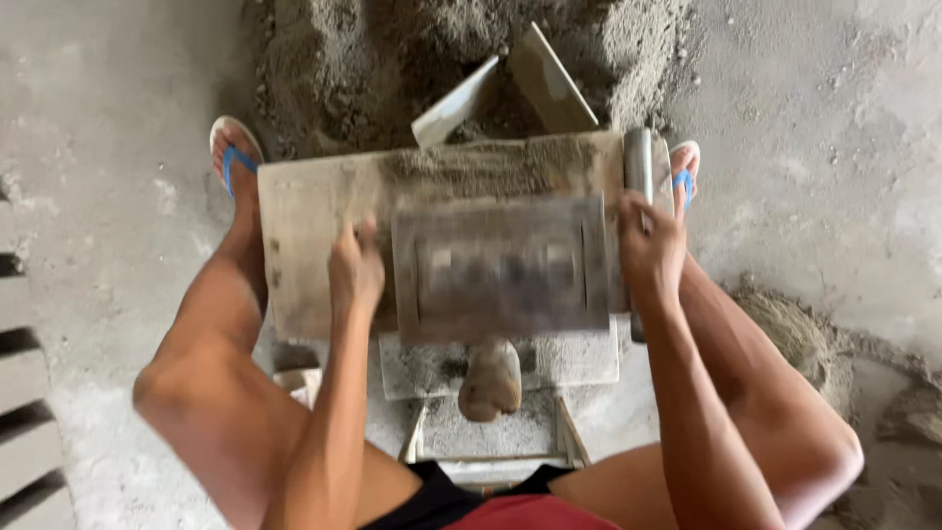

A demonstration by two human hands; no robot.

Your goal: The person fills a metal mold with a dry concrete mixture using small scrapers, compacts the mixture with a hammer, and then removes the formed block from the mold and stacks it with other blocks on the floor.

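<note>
A grey metal block mould point(500, 267) sits blurred on a wooden board point(304, 236) between my knees. My left hand point(355, 265) grips the mould's left edge. At the mould's right side, my right hand point(650, 240) is closed on a metal bar handle point(638, 162). A strip of damp sand and cement mix point(471, 162) lies on the board just beyond the mould. Below the mould is a grey slab point(579, 358) with a rounded wooden handle point(491, 378) in front of it.
A heap of sand mix point(392, 59) rises behind the board, with two flat trowel-like blades point(545, 83) stuck in it. My feet wear blue-strapped sandals point(231, 147) on a concrete floor. More loose sand point(805, 334) lies to the right. Dark slots point(20, 412) edge the left.
</note>
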